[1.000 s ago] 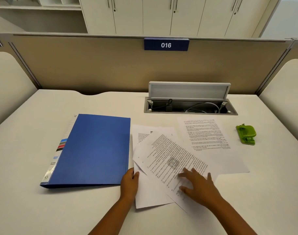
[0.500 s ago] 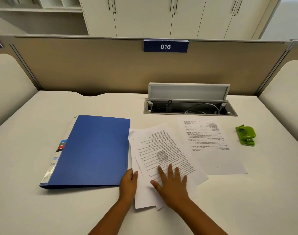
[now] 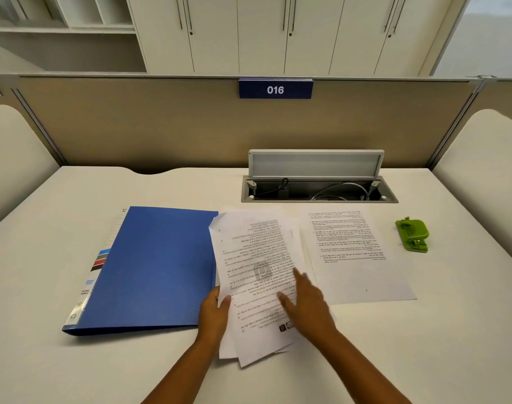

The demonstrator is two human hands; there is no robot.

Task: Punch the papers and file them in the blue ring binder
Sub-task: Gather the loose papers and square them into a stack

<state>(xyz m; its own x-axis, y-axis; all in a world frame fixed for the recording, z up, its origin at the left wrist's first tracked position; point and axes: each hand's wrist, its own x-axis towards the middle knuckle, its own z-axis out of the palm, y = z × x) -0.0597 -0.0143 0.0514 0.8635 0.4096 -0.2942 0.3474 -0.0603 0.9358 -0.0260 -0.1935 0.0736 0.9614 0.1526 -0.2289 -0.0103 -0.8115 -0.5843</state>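
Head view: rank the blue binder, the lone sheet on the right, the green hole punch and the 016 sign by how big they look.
1. blue binder, largest.
2. lone sheet.
3. 016 sign; it sits farther from the camera, so its true size is unsure.
4. green hole punch, smallest.

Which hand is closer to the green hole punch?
The right hand. It rests on the stack of papers, with a single sheet lying between it and the hole punch at the far right. The left hand holds the stack's left edge beside the blue binder, farther away.
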